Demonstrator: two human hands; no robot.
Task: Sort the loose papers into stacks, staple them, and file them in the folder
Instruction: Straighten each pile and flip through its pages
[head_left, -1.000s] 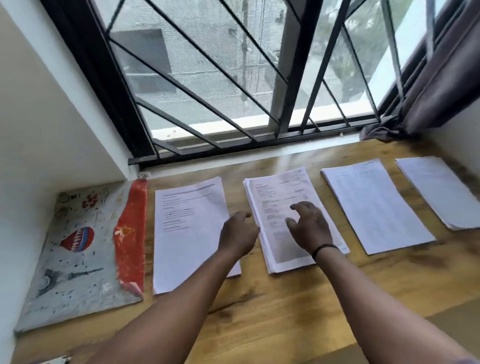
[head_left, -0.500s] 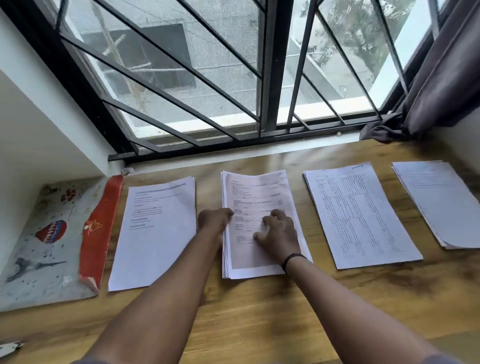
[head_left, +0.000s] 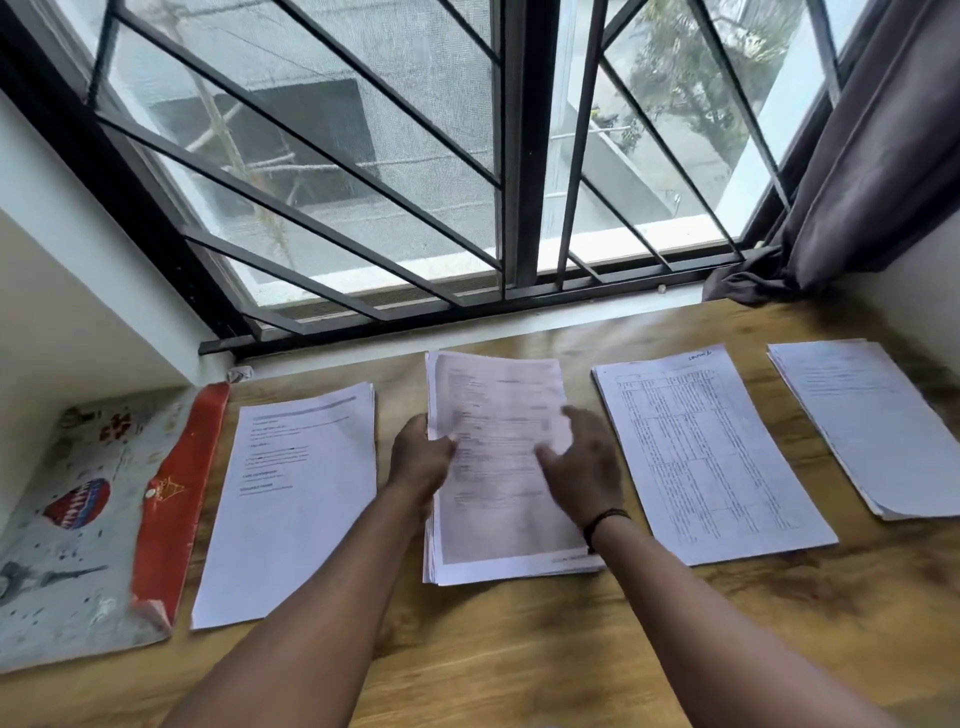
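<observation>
Several paper stacks lie in a row on the wooden desk (head_left: 519, 649). My left hand (head_left: 418, 460) pinches the left edge of the second stack (head_left: 498, 499), thumb on top of the sheets. My right hand (head_left: 584, 465) rests on that stack's right side with fingers spread and relaxed. The top sheets look slightly lifted and blurred. To the left lies a stack with a few printed lines (head_left: 291, 499). To the right lie a stack with a printed table (head_left: 706, 452) and a further stack (head_left: 872, 421). A grey folder with a red flap (head_left: 98, 519) lies at the far left.
A barred window (head_left: 467, 182) runs along the back of the desk. A dark curtain (head_left: 857, 156) hangs at the right and bunches on the sill. A white wall (head_left: 62, 291) closes the left side. Bare wood shows at the front of the desk.
My left hand moved from beside the second stack onto its left edge and took hold of it. My right hand slid to the stack's right side. The view shifted left.
</observation>
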